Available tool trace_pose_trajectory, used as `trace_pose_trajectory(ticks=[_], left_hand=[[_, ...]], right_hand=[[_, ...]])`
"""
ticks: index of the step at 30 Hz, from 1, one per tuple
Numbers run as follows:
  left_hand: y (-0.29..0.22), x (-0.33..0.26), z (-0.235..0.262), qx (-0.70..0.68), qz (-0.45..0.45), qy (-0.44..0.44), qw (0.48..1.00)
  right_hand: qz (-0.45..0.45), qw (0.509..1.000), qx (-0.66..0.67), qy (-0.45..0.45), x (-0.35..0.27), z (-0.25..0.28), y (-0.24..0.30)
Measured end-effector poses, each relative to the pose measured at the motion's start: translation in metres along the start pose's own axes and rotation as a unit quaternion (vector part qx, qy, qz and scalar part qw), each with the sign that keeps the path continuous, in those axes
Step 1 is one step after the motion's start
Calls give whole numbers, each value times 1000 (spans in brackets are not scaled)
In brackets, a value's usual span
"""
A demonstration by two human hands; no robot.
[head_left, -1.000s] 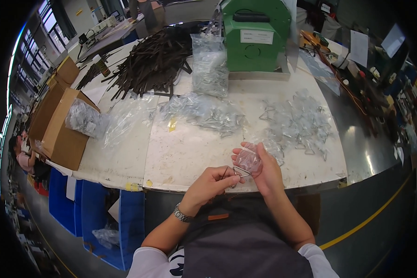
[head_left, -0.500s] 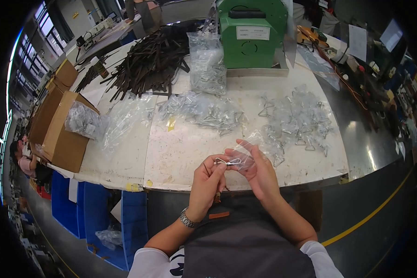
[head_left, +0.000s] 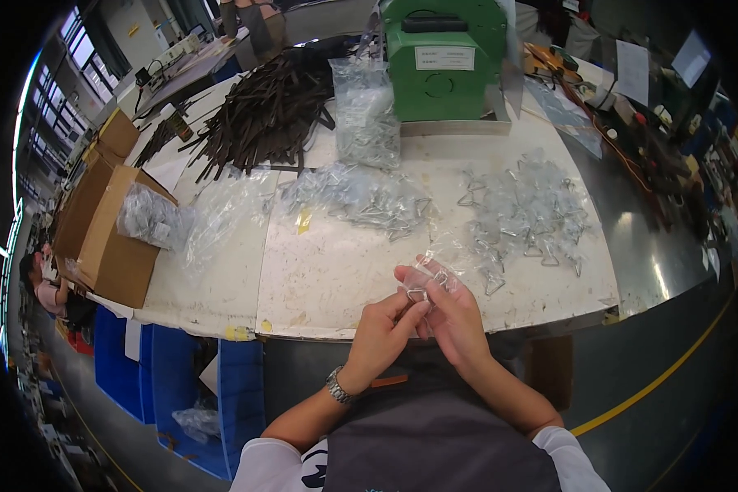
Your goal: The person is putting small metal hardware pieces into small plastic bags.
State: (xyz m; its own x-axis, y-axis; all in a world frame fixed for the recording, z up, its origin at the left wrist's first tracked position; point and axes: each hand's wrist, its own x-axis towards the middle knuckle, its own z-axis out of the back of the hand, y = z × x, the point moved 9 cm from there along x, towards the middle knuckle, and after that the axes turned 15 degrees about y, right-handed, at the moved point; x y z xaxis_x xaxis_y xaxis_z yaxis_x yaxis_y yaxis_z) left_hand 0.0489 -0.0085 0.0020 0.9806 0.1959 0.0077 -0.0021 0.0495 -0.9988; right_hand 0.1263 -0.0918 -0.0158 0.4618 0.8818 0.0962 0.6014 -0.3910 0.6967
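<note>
Close to the table's front edge, my two hands meet over a small metal wire buckle [head_left: 417, 293]. My left hand [head_left: 383, 332] pinches it between thumb and fingers. Around it, my right hand [head_left: 459, 324] holds a small clear plastic bag [head_left: 439, 264], its thumb bent over the film. How far the buckle sits inside the film is hard to make out. Just right of my hands lies a spread of wire buckles in clear bags [head_left: 529, 213]. Beyond my hands is a heap of similar buckles [head_left: 361, 197].
A large clear bag of metal parts [head_left: 367, 123] stands beside a green machine [head_left: 439, 90]. Dark strips [head_left: 258, 107] are piled at the back left. A cardboard box [head_left: 123, 238] sits on the left edge, above blue bins [head_left: 242, 394]. Loose clear bags [head_left: 225, 217] lie near the box.
My left hand has moved right and slightly forward with the buckle, bringing it to the plastic bag. My right hand's fingers have curled from nearly straight to closed around the film.
</note>
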Motion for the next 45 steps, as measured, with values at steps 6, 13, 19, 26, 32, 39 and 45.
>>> trace_pose_trajectory(ticks=[6,13,19,26,32,39,45], left_hand=[[-6,-6,62,-85,18,-44,995],[-9,7,9,-122,119,196,966],[10,-1,21,33,62,49,996],[11,-4,28,-102,42,-13,994],[5,-8,29,-154,57,23,986],[21,-5,36,-446,24,113,888],[7,6,104,-50,33,-36,998]], right_hand=[[-67,993,-48,80,-3,2,22],[-207,950,-54,228,-18,-16,-17],[-195,958,-142,153,-23,-13,-7],[-65,804,-584,96,-17,-26,5],[-126,856,-489,112,-19,-34,-1],[-77,828,-547,102,-23,-34,14],[-194,920,-317,125,-27,-17,17]])
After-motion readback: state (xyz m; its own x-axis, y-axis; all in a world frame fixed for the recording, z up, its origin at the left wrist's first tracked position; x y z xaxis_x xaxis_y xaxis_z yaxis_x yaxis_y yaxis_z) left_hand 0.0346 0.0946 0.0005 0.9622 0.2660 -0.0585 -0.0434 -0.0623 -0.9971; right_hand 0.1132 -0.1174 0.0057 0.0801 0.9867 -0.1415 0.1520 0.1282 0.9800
